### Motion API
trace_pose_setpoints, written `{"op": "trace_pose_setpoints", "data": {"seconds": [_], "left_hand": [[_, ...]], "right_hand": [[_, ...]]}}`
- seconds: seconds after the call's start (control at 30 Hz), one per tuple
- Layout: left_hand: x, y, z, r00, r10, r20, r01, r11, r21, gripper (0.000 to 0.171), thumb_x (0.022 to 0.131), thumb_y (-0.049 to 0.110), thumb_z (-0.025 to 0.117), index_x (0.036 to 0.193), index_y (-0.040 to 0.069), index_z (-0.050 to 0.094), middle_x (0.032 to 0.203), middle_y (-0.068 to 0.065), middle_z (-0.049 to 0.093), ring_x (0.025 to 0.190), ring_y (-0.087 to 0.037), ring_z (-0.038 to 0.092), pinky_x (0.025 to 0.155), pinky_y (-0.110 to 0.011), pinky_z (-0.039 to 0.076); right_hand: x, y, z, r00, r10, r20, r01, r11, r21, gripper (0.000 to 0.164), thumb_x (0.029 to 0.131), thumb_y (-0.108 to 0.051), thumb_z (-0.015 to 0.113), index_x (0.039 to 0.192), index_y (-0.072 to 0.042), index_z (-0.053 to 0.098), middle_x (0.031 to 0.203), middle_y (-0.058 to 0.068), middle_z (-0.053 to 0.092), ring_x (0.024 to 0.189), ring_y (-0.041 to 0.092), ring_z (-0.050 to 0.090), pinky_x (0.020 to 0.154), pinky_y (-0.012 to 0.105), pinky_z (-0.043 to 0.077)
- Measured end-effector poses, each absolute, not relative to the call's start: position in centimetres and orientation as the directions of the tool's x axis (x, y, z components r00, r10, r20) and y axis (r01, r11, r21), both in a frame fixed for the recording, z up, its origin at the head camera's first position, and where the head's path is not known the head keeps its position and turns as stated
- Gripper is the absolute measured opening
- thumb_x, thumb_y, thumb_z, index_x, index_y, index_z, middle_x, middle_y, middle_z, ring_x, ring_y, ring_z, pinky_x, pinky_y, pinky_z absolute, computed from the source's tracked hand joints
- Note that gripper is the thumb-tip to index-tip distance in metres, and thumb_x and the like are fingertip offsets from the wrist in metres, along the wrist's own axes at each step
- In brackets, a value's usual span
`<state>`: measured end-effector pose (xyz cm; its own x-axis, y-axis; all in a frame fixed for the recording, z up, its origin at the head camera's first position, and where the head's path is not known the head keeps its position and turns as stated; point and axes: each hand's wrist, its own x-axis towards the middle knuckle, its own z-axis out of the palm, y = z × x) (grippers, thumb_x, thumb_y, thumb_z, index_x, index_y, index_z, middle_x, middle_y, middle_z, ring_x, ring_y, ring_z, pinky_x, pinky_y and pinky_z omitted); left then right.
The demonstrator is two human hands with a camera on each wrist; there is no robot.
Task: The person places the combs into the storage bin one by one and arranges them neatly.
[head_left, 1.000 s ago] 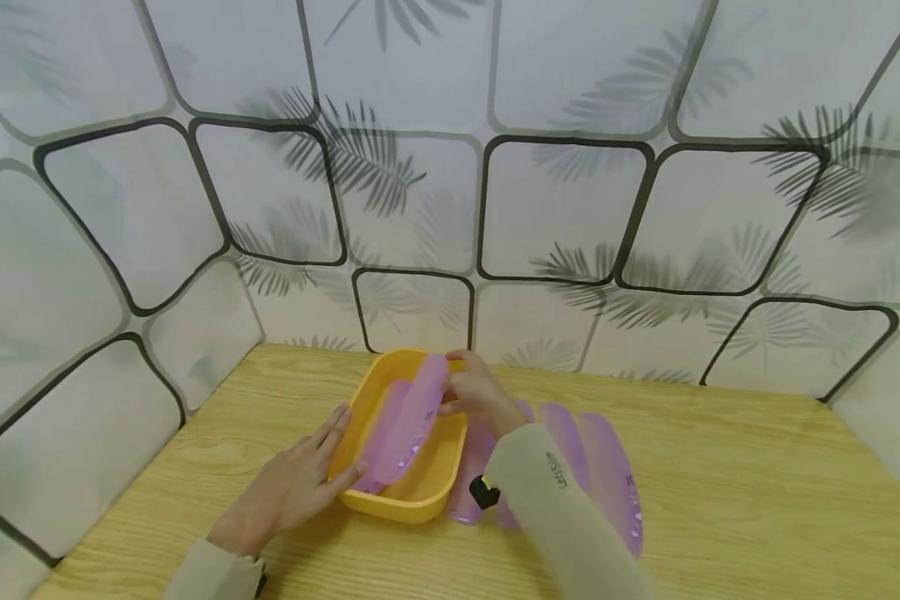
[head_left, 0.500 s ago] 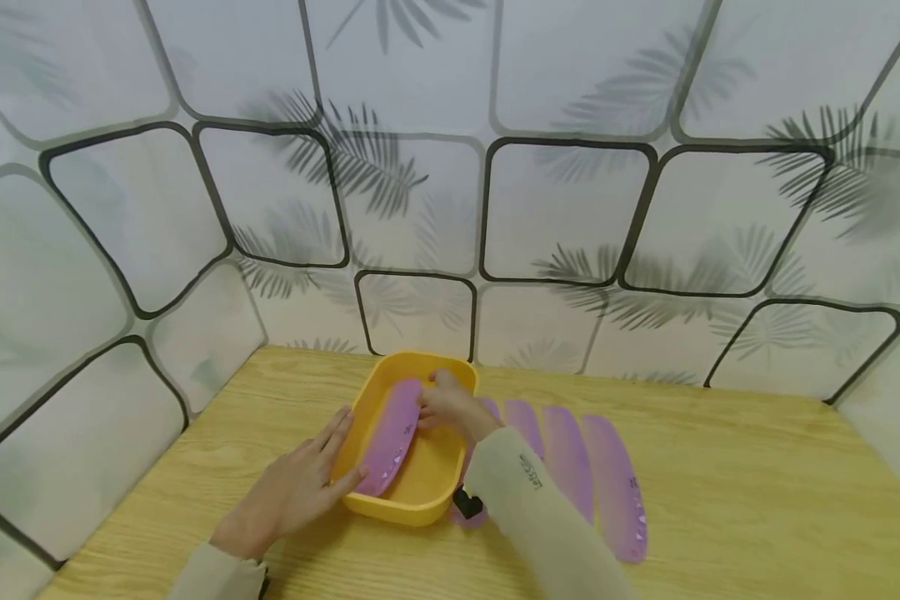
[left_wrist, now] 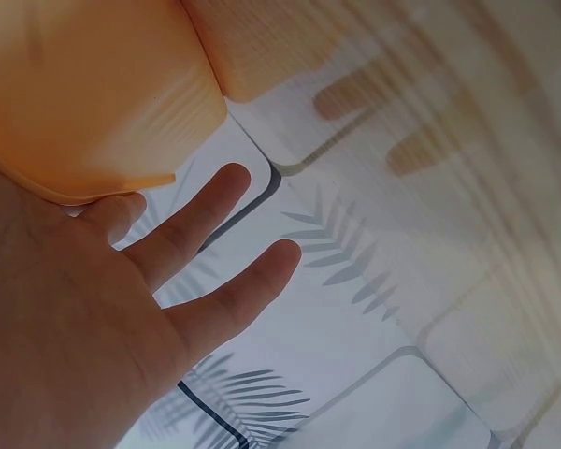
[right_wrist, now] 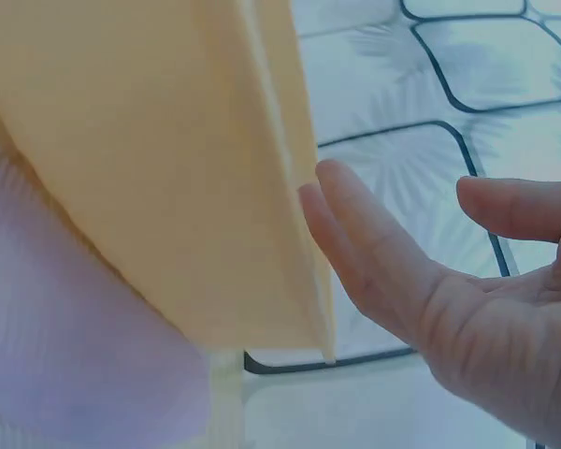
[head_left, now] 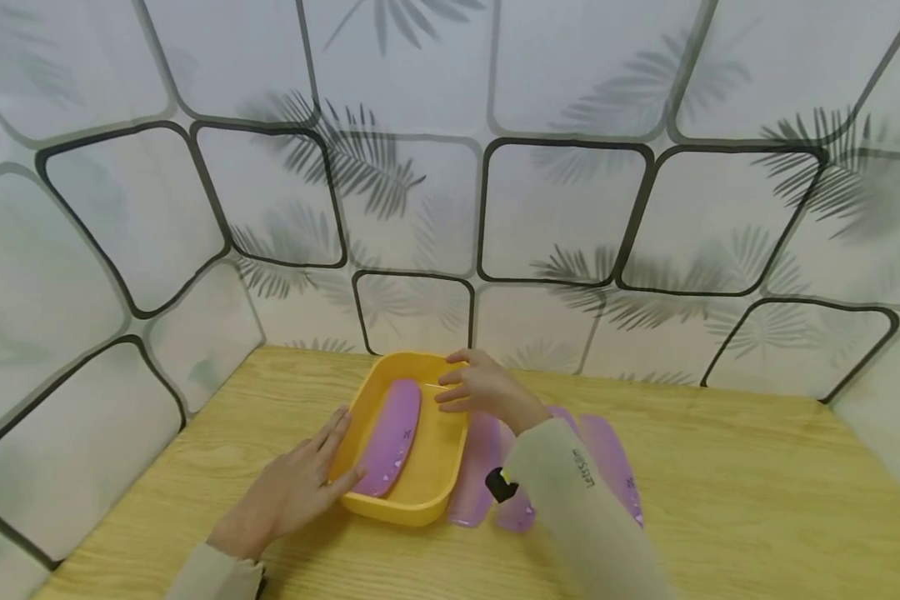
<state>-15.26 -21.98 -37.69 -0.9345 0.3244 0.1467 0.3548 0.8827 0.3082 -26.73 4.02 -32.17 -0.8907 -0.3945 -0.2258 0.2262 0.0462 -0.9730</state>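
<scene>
A purple strip (head_left: 392,437) lay in a yellow tub (head_left: 429,477), a hand on either side
The left hand (head_left: 287,493) rested against the tub's left side, its fingers straight and spread; the right hand (head_left: 492,389), fingers loosely extended, gripped nothing at the right rim — whether it touched could not be told. The strip lay lengthwise in the left half — more strips (head_left: 476,477) lay on the table (head_left: 757,487) just right of the tub
</scene>
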Motion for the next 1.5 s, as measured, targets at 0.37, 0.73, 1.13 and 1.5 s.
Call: {"op": "trace_pose_setpoints", "data": {"seconds": [0.37,0.73,1.13,1.5], "left_hand": [[-15.3,-22.1,-37.8,-0.928,0.332,0.167,0.368,0.881,0.298,0.078,0.104,0.047,0.051,0.156,-0.007,0.029,0.161,-0.023,0.030,0.133,-0.047,0.047,0.104,-0.059,0.044],[-15.4,-22.1,-37.9,-0.928,0.333,0.170,0.370,0.880,0.298,0.078,0.104,0.048,0.051,0.155,-0.007,0.030,0.160,-0.024,0.030,0.131,-0.049,0.049,0.102,-0.060,0.045],[-15.4,-22.2,-37.8,-0.930,0.333,0.159,0.367,0.879,0.304,0.079,0.104,0.049,0.049,0.156,-0.007,0.029,0.161,-0.024,0.029,0.131,-0.049,0.049,0.103,-0.060,0.045],[-15.3,-22.1,-37.7,-0.931,0.331,0.153,0.363,0.880,0.306,0.079,0.105,0.049,0.049,0.156,-0.008,0.029,0.161,-0.024,0.029,0.132,-0.048,0.048,0.104,-0.060,0.044]], "right_hand": [[-27.2,7.6,-31.7,-0.881,-0.437,-0.183,0.202,0.003,-0.979,0.054,0.102,0.005,0.043,0.151,0.013,0.022,0.146,0.042,0.037,0.125,0.055,0.051,0.095,0.051,0.054],[-27.6,9.9,-32.6,-0.869,-0.462,-0.176,0.196,0.004,-0.981,0.056,0.105,0.001,0.043,0.153,0.013,0.018,0.147,0.041,0.035,0.121,0.049,0.058,0.095,0.050,0.054],[-27.2,12.1,-32.6,-0.868,-0.473,-0.151,0.171,0.000,-0.985,0.057,0.105,0.000,0.042,0.154,0.012,0.014,0.149,0.041,0.032,0.128,0.055,0.049,0.098,0.054,0.051],[-27.0,14.2,-32.9,-0.856,-0.495,-0.149,0.155,0.029,-0.988,0.065,0.107,-0.004,0.043,0.158,0.008,0.004,0.155,0.040,0.024,0.130,0.051,0.049,0.096,0.049,0.054]]}}
